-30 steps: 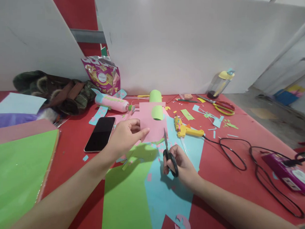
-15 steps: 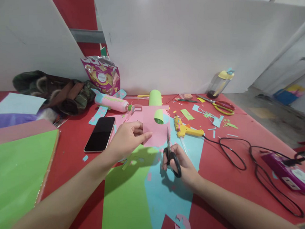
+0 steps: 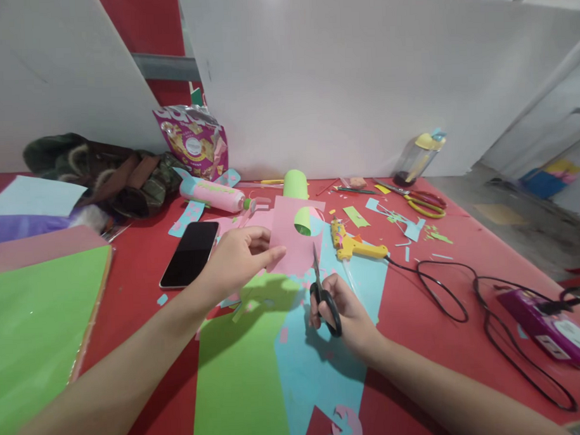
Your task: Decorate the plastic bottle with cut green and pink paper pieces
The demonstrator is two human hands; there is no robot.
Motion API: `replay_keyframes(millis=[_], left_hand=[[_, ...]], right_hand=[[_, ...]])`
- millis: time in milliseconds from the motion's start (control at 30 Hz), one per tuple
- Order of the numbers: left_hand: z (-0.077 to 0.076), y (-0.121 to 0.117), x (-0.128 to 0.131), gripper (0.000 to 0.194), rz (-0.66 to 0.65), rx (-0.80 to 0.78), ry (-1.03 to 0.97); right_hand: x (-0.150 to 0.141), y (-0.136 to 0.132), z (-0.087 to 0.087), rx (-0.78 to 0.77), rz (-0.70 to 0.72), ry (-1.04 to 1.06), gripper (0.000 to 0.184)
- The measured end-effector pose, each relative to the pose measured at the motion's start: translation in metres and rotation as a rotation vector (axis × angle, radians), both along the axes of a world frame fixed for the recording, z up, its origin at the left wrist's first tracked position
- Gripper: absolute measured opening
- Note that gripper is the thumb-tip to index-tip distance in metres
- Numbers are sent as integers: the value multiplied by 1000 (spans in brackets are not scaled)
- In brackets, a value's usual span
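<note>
My left hand (image 3: 244, 254) pinches the left edge of a pink sheet of paper (image 3: 288, 243) held above the table. A rounded opening in the sheet lets the green paper tube (image 3: 295, 184) behind it show through. In my right hand (image 3: 343, 307) is a pair of black-handled scissors (image 3: 325, 299), fingers in the loops. The blades point up and lie by the lower right edge of the pink paper; whether they touch it I cannot tell. Beneath both hands lie a green sheet (image 3: 243, 371) and a light blue sheet (image 3: 319, 369).
A yellow glue gun (image 3: 360, 248) lies to the right, its cord running to a purple power strip (image 3: 551, 329). On the left are a phone (image 3: 190, 254) and a pink bottle-shaped craft (image 3: 216, 196). Red-handled scissors (image 3: 427, 202) and a clear bottle (image 3: 418, 159) stand farther back among paper scraps.
The pink paper has tilted and shifted slightly up and left in my left hand. The scissors have turned a little leftward, their tips now lower along the paper's right side.
</note>
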State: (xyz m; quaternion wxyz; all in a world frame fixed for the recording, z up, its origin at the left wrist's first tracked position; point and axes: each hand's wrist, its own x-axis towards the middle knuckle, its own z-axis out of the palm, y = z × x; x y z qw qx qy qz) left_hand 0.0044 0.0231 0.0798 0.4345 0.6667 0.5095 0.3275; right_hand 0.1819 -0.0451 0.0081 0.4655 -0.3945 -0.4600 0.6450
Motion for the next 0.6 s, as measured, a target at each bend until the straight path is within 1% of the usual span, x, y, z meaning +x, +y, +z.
replay_keyframes(millis=[133,267,433,500,600], left_hand=[[-1,1,-1,17,67,7,-2],[-3,4,-4,21,100,13,-34],[-1,6,-6,25,158,-3,-79],[-3,7,-6,26,171,6,-126],[-7,7,-3,29,181,-22,-277]], right_hand=[[-1,-1,1,-11,5,-16,43],[-1,-1,2,-20,32,-15,43],[-3,-3,3,-32,80,-32,46],[-3,-4,4,-28,87,-38,46],[-3,-5,4,-16,70,-32,45]])
